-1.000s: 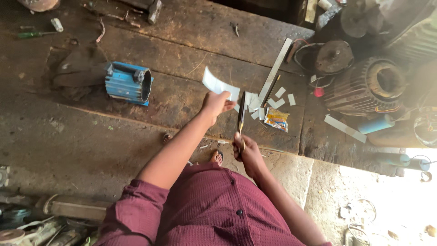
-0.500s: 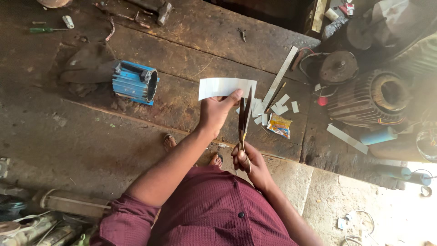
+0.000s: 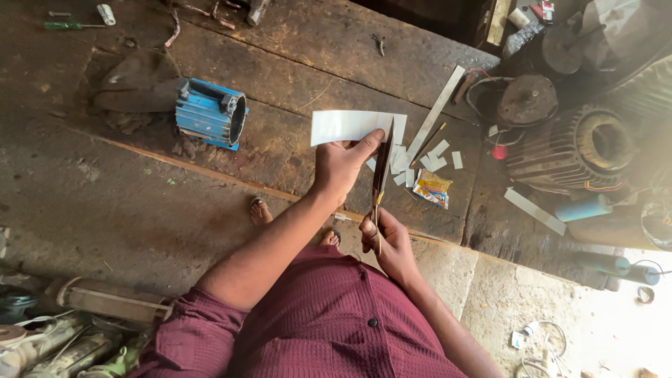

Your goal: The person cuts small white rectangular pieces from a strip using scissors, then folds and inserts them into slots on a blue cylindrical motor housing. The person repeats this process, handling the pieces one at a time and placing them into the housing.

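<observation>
A view from above of a person in a maroon shirt standing at a dark, worn wooden workbench (image 3: 294, 63). Near the centre of the frame, the left hand (image 3: 341, 164) holds a white rectangular sheet of paper (image 3: 350, 126) out flat above the bench. The thumb (image 3: 369, 145) presses on the sheet's lower right edge, and the other fingers are curled beneath it, so the paper extends up and to the left of the hand.

Just below and right of centre, the right hand (image 3: 387, 241) is closed around the handles of a pair of scissors (image 3: 381, 171). The long blades point upward in the frame and meet the right end of the paper, right beside the left thumb. Whether the blades are parted or shut cannot be told.

On the bench just right of the scissors lie small white paper offcuts (image 3: 435, 157), a long pale strip (image 3: 435, 112) and a small yellow packet (image 3: 432, 187). A blue ribbed motor housing (image 3: 208, 112) rests at upper left. A dark round motor stator (image 3: 581, 147) sits at the right.
</observation>
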